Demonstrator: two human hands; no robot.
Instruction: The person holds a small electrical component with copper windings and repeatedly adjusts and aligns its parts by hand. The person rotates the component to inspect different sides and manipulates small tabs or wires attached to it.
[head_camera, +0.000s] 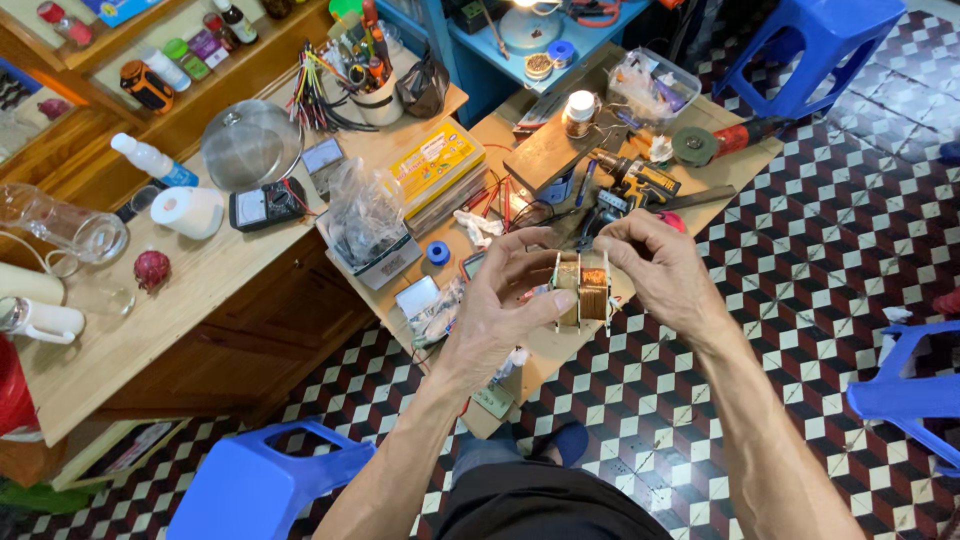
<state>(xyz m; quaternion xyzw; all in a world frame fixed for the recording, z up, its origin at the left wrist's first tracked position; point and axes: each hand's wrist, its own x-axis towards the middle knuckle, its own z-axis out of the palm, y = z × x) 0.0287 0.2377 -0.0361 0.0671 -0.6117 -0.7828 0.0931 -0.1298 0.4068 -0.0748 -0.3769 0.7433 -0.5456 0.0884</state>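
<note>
I hold a small transformer coil (583, 290) wound with copper wire on a pale bobbin, in front of me above the low wooden worktable (560, 345). My left hand (505, 300) grips it from the left, thumb across its side. My right hand (655, 268) pinches its upper right edge with the fingertips. Both forearms reach up from the bottom of the view.
The worktable holds a yellow case (432, 165), a bag of parts (365, 215), a cordless drill (635, 180) and an angle grinder (715, 140). A wooden desk (170, 300) at left carries a multimeter (268, 205), tape roll and bottles. Blue plastic stools (265, 485) stand on the checkered floor.
</note>
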